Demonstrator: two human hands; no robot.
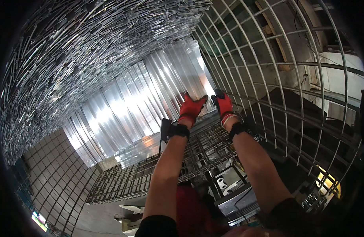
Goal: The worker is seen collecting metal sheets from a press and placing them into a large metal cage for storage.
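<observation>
Grey wire-mesh cage (122,183) holds long shiny metal strips (122,104). Red-and-black-gloved left hand (192,108) spreads its thumb; red-and-black-gloved right hand (223,104) half-curls its fingers — whether either grips anything, I cannot tell.

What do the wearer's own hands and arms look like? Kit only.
Both the left hand and right hand wear red-and-black gloves. Black straps circle both wrists; the left one carries a dark boxy unit with a thin dark cable. Forearms bare, black sleeves near the elbows.
</observation>
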